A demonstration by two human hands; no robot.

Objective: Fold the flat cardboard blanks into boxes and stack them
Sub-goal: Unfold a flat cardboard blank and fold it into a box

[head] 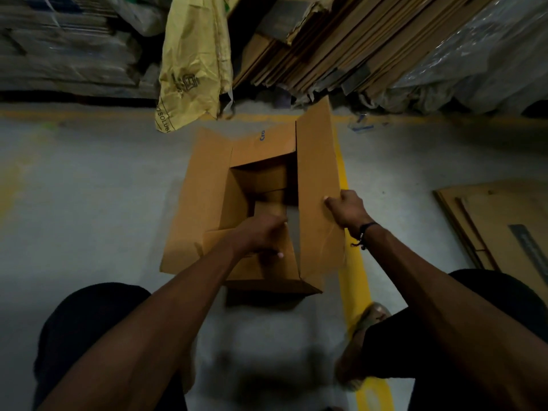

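While standing open on the grey floor (89, 203), the cardboard box (204, 203) is sitting beside the yellow line (353, 262); the right hand (345, 210) is gripping the box's upright right flap (317, 188), and the left hand (261, 232) is pressing an inner flap, its grip blurred, undeterminable.

Dim, wide-angle view with motion blur

Corners fall dark and bend outward; the left hand (264, 232) smears, and a soft shadow lies on the floor (89, 203).
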